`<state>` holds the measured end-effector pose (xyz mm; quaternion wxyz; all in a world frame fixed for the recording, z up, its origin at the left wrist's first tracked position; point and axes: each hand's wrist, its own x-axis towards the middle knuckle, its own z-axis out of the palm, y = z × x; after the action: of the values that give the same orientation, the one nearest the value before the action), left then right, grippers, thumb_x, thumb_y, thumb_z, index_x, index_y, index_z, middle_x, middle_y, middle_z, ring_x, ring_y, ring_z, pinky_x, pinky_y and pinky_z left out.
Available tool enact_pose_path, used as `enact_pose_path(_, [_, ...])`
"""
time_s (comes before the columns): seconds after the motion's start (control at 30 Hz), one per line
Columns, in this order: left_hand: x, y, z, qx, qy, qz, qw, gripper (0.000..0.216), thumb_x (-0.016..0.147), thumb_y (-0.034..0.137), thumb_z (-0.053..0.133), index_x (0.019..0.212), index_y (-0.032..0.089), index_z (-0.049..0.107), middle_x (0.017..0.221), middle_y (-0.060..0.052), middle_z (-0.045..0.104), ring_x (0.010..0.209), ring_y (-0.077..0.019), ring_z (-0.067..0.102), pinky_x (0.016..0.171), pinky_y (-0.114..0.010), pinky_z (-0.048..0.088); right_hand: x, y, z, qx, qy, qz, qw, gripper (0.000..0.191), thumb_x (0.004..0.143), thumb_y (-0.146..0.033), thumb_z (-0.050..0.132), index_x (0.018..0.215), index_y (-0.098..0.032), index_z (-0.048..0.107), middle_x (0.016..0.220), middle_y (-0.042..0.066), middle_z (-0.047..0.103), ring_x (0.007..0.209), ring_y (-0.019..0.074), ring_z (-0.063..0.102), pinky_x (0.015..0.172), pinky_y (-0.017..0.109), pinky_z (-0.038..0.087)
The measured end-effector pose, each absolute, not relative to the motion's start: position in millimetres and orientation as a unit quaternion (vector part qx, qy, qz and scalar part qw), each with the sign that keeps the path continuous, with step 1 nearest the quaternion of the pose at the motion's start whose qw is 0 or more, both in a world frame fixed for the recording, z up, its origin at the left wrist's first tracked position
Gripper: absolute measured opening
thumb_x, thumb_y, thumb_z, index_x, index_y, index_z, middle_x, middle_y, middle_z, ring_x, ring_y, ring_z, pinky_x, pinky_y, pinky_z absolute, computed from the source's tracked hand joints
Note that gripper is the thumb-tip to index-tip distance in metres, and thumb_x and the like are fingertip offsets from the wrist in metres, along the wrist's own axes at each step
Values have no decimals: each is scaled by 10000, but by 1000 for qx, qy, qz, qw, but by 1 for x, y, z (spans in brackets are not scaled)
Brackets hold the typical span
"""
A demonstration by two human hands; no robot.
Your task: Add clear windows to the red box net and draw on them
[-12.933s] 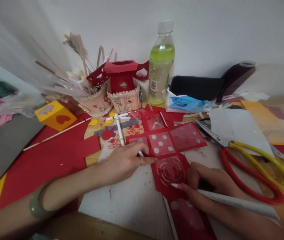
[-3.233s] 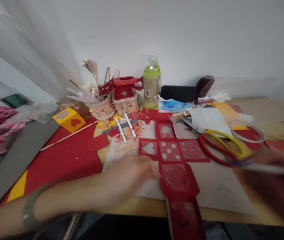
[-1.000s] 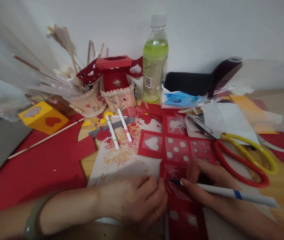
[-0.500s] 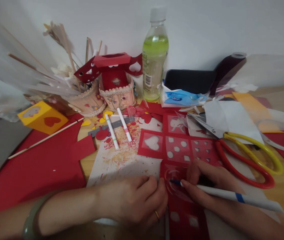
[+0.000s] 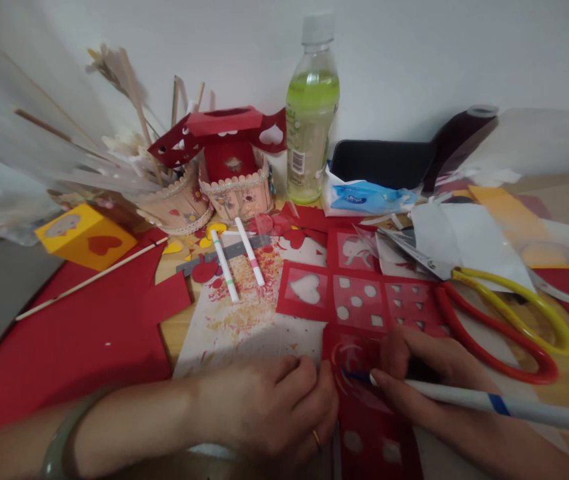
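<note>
A white marker pen (image 5: 459, 393) with a blue band lies in the grip of my right hand (image 5: 439, 373). Its blue tip touches or hovers just over a round design on a red paper cut-out (image 5: 331, 343) with clear film in its windows. My left hand (image 5: 274, 400), a ring on one finger, is curled with its fingertips at the left edge of that panel; what the fingertips pinch is partly hidden. Heart, dot and small-shape windows show in the cut-out's other panels. Under the left hand lies a stained white sheet (image 5: 204, 333).
Scissors (image 5: 499, 340) with red and yellow handles lie open-bladed at right. Two capped markers (image 5: 225, 267) rest beyond my left hand. At the back stand a drink bottle (image 5: 311, 120), a tissue pack (image 5: 364, 197), a phone (image 5: 381, 160) and decorated baskets (image 5: 237, 193). A yellow box (image 5: 87, 237) sits left.
The view has shifted slightly. My right hand and the marker sit a little lower and further right in the picture; my left hand stays at the panel's edge.
</note>
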<state>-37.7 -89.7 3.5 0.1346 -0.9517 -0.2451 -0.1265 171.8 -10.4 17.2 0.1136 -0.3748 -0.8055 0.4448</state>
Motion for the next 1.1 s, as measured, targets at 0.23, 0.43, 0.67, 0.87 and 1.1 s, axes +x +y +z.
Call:
enact_pose_path(0.23, [-38, -89, 6, -952, -244, -122, 139, 378, 924, 96, 307, 982, 90, 681, 974, -108, 696, 750, -195, 650, 588, -273, 524, 175, -12, 17, -373, -815, 430, 104, 219, 808, -285, 530, 611, -221, 462, 525, -38, 558, 469, 108, 507, 427, 200, 409])
enact_pose_path(0.43, [-37, -89, 5, -951, -248, -125, 134, 390, 925, 93, 294, 979, 88, 681, 974, -111, 697, 746, -195, 652, 591, -278, 528, 174, -12, 19, -388, -806, 433, 109, 224, 820, -302, 511, 617, -221, 464, 542, -25, 571, 485, 117, 524, 436, 207, 424])
enact_pose_path(0.67, [-37, -88, 7, -951, -243, -126, 141, 388, 929, 97, 302, 970, 90, 688, 964, -105, 703, 747, -193, 657, 586, -269, 531, 171, -11, 17, -384, -808, 435, 106, 234, 820, -305, 504, 607, -220, 453, 528, -24, 560, 467, 114, 508, 419, 209, 408])
enact_pose_path(0.87, [-37, -88, 8, -952, -244, -121, 140, 380, 930, 106, 310, 985, 96, 686, 979, -99, 703, 767, -192, 658, 600, -265, 534, 173, -10, 16, -371, -813, 438, 95, 226, 823, -302, 511, 619, -222, 455, 533, -31, 565, 465, 109, 506, 419, 202, 410])
enact_pose_path(1.1, [-38, -88, 8, -951, -245, -119, 145, 383, 934, 109, 305, 984, 102, 685, 977, -96, 701, 763, -186, 656, 590, -265, 533, 174, -11, 14, -368, -820, 431, 85, 230, 825, -296, 502, 616, -224, 441, 533, -32, 565, 473, 112, 512, 425, 204, 413])
